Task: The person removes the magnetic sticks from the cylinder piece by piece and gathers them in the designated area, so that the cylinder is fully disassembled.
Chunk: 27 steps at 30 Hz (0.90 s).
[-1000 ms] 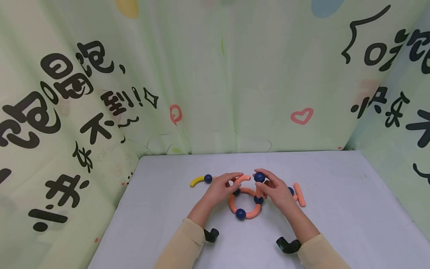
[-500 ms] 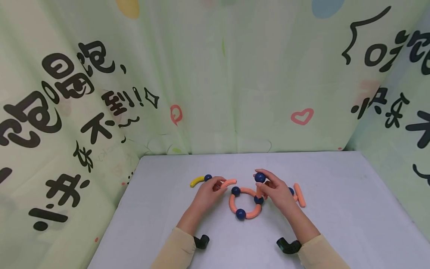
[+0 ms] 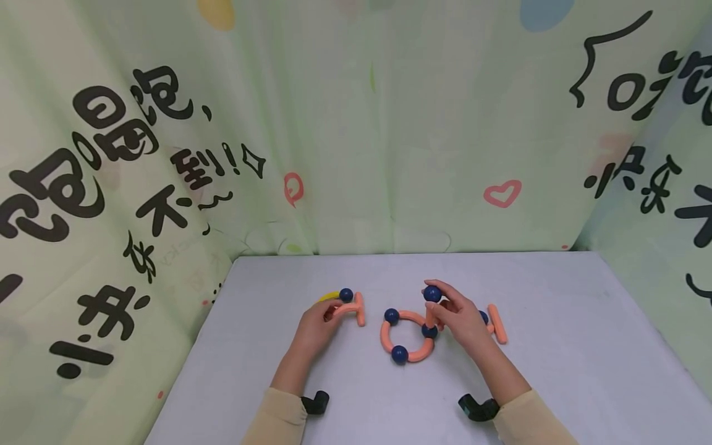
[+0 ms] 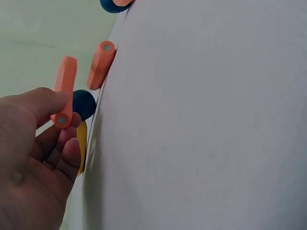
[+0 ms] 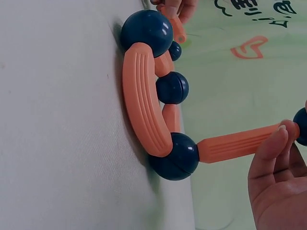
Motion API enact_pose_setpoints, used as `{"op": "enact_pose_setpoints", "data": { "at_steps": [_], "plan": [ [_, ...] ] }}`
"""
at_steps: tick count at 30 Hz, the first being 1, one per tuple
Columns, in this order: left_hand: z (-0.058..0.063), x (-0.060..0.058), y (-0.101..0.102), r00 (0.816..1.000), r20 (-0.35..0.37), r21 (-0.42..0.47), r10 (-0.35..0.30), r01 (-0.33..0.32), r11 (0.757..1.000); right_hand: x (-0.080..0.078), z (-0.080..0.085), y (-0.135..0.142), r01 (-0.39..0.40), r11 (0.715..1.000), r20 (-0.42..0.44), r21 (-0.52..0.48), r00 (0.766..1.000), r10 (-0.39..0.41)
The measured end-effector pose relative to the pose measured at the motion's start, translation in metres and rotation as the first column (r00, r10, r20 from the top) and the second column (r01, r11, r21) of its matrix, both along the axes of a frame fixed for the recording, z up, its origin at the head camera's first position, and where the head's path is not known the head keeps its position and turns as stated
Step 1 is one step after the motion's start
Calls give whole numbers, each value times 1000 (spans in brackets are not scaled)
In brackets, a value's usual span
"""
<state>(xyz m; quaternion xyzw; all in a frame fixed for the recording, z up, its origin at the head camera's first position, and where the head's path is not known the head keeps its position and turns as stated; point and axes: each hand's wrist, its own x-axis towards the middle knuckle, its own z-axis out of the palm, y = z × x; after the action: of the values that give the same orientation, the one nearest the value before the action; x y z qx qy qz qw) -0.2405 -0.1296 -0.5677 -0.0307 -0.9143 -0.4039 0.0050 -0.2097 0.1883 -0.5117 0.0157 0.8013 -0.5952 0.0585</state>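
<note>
A ring of curved orange magnetic rods (image 3: 385, 339) joined by blue balls (image 3: 399, 355) lies mid-table. From its right-hand ball an orange straight rod (image 5: 237, 143) stands up, capped by another blue ball (image 3: 432, 293). My right hand (image 3: 458, 315) pinches this upright rod near its top, just under the cap ball. To the left of the ring, my left hand (image 3: 311, 329) holds a loose curved orange rod (image 4: 66, 88) between thumb and fingers. Bare metal shows at the rod's lower end in the left wrist view.
Behind my left hand are a yellow curved rod (image 3: 328, 296), a blue ball (image 3: 346, 295) and an orange straight rod (image 3: 360, 312). Right of my right forearm lie another orange rod (image 3: 497, 324) and a partly hidden blue ball (image 3: 484, 317). A printed curtain (image 3: 345, 154) borders the table.
My left hand has moved left from above the ring, carrying the curved orange rod, and now overlaps the yellow rod. My right hand keeps its hold on the upright rod.
</note>
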Motion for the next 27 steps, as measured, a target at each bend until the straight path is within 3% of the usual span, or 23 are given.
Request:
{"op": "enact_pose_setpoints", "data": {
  "at_steps": [13,27],
  "plan": [
    [-4,0,-8,996,-92,-89,22,-30,996,1,2,1,-7,1000,-18,-7,1000,6],
    [-9,-4,-8,995,-90,-120,44,-55,991,1,0,3,-34,999,-24,-19,999,33]
  ]
}}
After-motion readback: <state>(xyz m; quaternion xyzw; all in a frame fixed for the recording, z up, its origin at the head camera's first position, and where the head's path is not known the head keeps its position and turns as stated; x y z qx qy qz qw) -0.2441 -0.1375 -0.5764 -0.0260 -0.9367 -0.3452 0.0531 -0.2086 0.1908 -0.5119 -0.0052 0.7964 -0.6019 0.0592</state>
